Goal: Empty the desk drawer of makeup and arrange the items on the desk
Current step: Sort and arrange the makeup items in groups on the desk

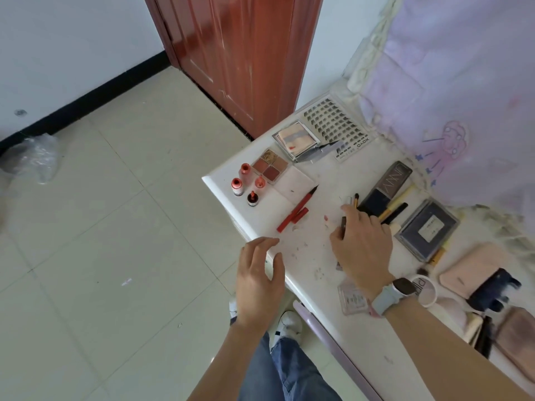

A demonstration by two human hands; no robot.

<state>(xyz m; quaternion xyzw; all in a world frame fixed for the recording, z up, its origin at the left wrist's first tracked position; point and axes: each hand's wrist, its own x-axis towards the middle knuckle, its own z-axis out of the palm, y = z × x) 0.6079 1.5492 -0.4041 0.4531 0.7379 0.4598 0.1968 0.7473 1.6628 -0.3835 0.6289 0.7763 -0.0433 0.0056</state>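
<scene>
Home bedroom, wooden door (231, 53), tiled floor (115, 227)

Brown pouch (518, 342) cut off by right edge.

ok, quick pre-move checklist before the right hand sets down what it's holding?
1. Right hand grips slim dark pencils: ok.
2. Left hand free, fingers relaxed, off the desk edge: ok.
3. Bare patch of desk beside the red lip pencil: ok.
4. Four small bottles upright near the corner, away from the right hand: ok.
5. How many items the right hand holds: cannot tell.
6. Drawer emptied: cannot tell, not in view.
</scene>
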